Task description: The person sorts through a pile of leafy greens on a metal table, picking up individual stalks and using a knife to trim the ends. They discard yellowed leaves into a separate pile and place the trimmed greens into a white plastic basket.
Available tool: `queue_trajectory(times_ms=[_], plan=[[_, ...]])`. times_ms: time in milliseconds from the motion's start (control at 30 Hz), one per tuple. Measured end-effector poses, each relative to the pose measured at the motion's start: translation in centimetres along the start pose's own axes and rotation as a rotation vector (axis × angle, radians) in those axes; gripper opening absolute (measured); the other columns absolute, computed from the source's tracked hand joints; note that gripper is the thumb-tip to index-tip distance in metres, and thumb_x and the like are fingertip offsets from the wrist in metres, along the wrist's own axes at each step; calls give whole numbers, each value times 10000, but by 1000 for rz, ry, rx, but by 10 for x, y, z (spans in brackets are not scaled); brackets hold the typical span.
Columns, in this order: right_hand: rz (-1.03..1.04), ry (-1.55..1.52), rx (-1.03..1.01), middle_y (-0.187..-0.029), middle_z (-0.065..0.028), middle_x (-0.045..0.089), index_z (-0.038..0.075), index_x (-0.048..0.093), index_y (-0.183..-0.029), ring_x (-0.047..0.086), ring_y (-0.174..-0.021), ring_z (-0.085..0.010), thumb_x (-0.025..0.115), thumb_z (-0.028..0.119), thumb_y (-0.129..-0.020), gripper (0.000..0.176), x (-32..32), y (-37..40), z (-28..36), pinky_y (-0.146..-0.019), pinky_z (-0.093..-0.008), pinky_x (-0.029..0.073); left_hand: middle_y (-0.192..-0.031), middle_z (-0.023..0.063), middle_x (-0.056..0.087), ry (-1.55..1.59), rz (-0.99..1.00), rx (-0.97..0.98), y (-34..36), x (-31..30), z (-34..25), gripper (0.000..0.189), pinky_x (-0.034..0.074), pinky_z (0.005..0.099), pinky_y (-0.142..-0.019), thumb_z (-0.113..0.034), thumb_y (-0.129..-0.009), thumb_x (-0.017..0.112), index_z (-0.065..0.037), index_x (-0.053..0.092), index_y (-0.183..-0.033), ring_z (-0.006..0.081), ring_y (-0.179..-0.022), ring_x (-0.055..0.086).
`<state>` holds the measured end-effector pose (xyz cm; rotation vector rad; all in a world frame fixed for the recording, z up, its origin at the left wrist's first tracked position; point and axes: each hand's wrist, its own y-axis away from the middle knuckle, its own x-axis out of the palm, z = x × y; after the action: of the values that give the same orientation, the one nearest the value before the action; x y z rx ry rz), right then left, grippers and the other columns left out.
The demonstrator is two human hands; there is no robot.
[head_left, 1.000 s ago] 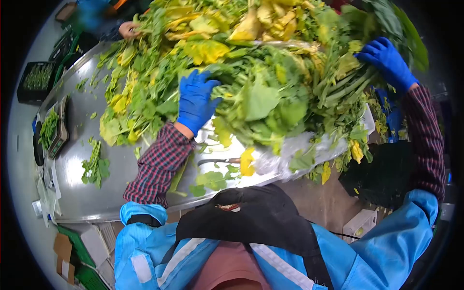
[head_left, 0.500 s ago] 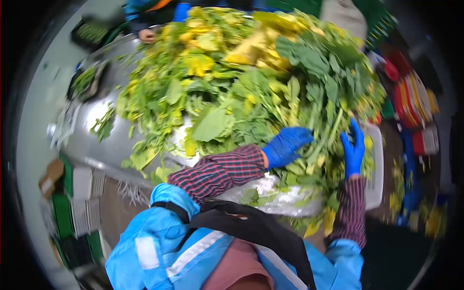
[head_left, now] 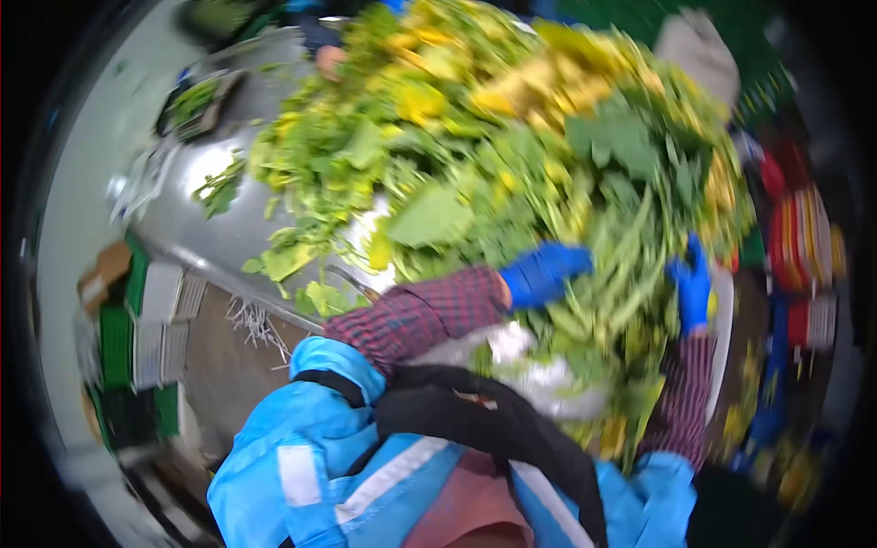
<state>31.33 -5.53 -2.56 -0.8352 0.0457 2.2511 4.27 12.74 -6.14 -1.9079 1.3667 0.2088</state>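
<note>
A large heap of leafy green stalks [head_left: 429, 219], some leaves yellowed, covers much of the metal table. My left hand [head_left: 545, 274], in a blue glove, reaches across from the left and rests on the greens with its fingers stretched out. My right hand [head_left: 692, 283], also blue-gloved, is at the right side of the stalks, thumb and fingers apart. Between both hands lies a loose bunch of long-stemmed greens [head_left: 621, 283], its lower leaves hanging toward my body. Motion blur hides where the fingertips touch it.
The metal table [head_left: 219, 265] shows at left, with a small bunch of greens [head_left: 219, 187] and a dark tray of greens [head_left: 196, 105]. A white tub's rim [head_left: 723, 338] is beside my right hand. Across the heap is another person's hand [head_left: 330, 62]. Crates [head_left: 117, 347] stand at lower left.
The view has shifted, so the heap sits farther right and slightly higher. Stalks between my hands have come toward me and hang lower. Both hands remain beside them.
</note>
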Motion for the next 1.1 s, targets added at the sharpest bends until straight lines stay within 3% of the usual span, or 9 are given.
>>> queue_trajectory(times_ms=[100,200,333,400,467,600,767,933,1100], plan=[[-352,-169,72,-1089,-66,574,33,538,-1160,544,-944,-161,607,44,-799,368,-22,16,23,-853,-295,431,-1154,133,526,-126,131,-132,16,-19,-9,437,421,376,-903,-52,-704,636,-88,554,-1131,294,-1069,500],[-302,-229,173,-910,-45,621,59,578,-1092,580,-797,-157,662,175,-782,341,13,56,69,-765,-291,458,-1154,132,521,-107,35,-139,20,-18,-15,432,422,372,-904,-43,-696,634,-97,561,-1119,287,-1063,500],[-125,450,362,-681,-48,570,104,534,-1117,571,-642,-173,684,347,-729,482,82,85,96,-617,-301,447,-966,73,600,-84,-40,-59,9,-16,-41,377,448,362,-851,-22,-685,629,-117,598,-1049,271,-930,563],[-158,424,339,-705,-36,567,60,511,-1133,565,-641,-154,652,250,-751,449,79,83,80,-585,-287,445,-924,53,628,-54,17,-110,9,-10,-45,346,467,328,-808,-42,-723,633,-131,613,-1057,237,-872,598],[-318,-438,331,-757,-27,565,4,515,-1090,562,-656,-124,619,146,-762,373,72,88,75,-566,-241,440,-961,55,638,229,114,-365,10,-6,-52,322,478,281,-778,-76,-776,628,-129,609,-1093,186,-842,619],[-269,-914,340,-868,-39,577,-30,492,-1113,559,-718,-86,559,11,-775,348,65,111,126,-624,-222,471,-790,64,637,802,-48,-461,-4,4,-67,265,480,275,-653,-194,-776,674,-35,636,-985,168,-690,607],[-19,-449,41,-976,-44,557,51,523,-1198,520,-829,-93,596,93,-834,373,108,142,135,-742,-227,435,-880,77,619,506,219,-727,1,-13,-78,534,478,262,-696,-218,-697,764,-3,507,-1113,133,-781,596],[-223,-468,250,-981,-27,565,49,580,-1115,508,-822,-83,625,119,-817,310,113,139,141,-722,-234,430,-982,54,590,1240,-62,-761,30,-15,-62,466,472,274,-825,-16,-758,660,-17,463,-1181,141,-923,578],[-59,-571,252,-881,15,560,33,582,-1012,501,-729,-54,633,113,-812,221,124,130,157,-656,-208,421,-991,61,591,956,5,-769,33,-21,-95,456,456,249,-785,-69,-790,646,-13,457,-1201,124,-889,568]])
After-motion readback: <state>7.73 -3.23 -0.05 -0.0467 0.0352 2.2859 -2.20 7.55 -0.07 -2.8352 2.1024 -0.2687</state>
